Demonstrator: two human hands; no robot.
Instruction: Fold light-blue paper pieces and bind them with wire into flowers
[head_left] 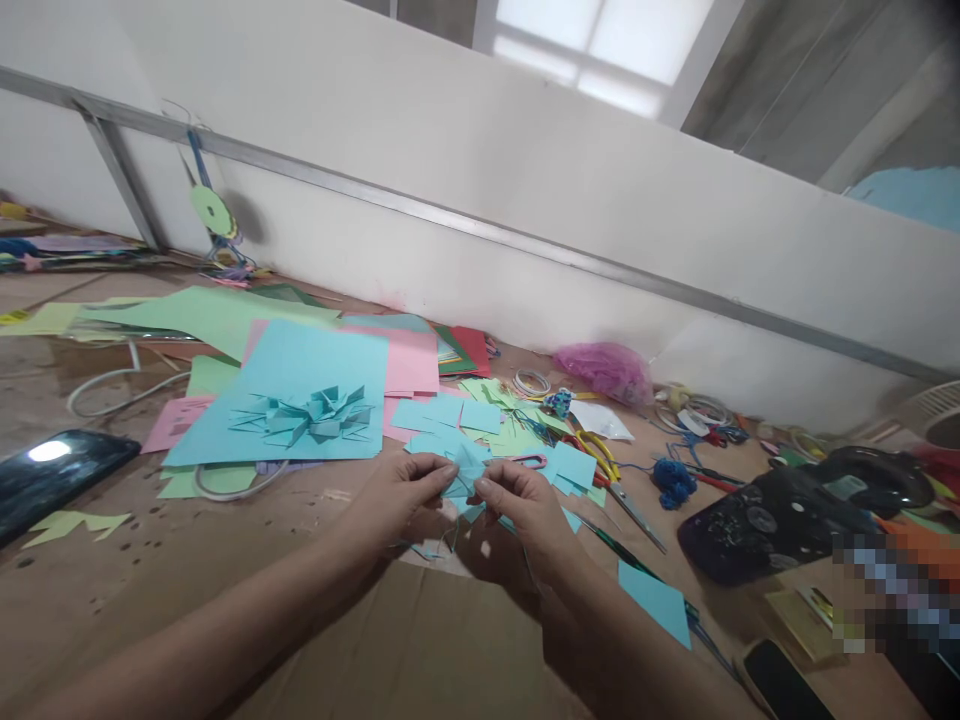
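Note:
A small piece of folded light-blue paper (469, 464) is pinched between my two hands, above the table's near middle. My left hand (411, 492) grips its left side between thumb and forefinger. On its right side, the thumb and fingers of my right hand (521, 497) are closed on it. Loose blue paper squares (480, 416) lie just beyond my hands. Several folded blue paper pieces (319, 413) rest to the left on a large blue sheet (300, 350). Yellow-handled scissors (637, 517) lie right of my right hand.
Pink sheets (412, 362) and green sheets (202, 315) lie behind the blue sheet. At the left edge is a dark phone (60, 475). Blue yarn (673, 483) and a black device (754, 525) are on the right. A white wall (450, 250) with a metal rail stands behind the table.

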